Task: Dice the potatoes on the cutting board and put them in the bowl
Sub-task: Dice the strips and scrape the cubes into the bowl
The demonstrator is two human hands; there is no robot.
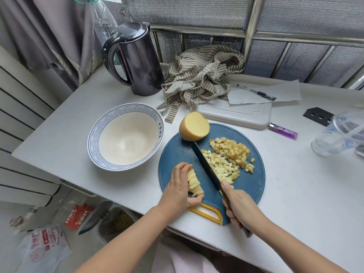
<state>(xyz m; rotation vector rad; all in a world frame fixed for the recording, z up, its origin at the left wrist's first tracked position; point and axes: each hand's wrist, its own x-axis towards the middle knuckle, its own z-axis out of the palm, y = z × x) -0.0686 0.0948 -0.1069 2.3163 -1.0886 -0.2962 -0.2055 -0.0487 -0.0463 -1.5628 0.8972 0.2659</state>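
The bundle of pale yellow raw potato sticks (194, 182), at the near left of the round blue plastic cutting board (177, 152), looks firm, light and probably wet-slick. It wants pinning from the sides, as the left hand (180, 188) does with fingers curled over it. The right hand (239, 207) is wrapped round the handle of the black-bladed knife (204, 164), whose blade runs between the sticks and the heap of diced cubes (228, 156); the white blue-rimmed bowl (92, 138) stands just left of the board, no potato in it yet.

The knife handle (247, 231) is mostly covered by the right hand (240, 207), and the left side of the potato strips (194, 182) is hidden by the left hand (180, 191). The plastic cup (331, 140) is cut off by the right edge; the lettering on the rim of the bowl (92, 142) cannot be read.
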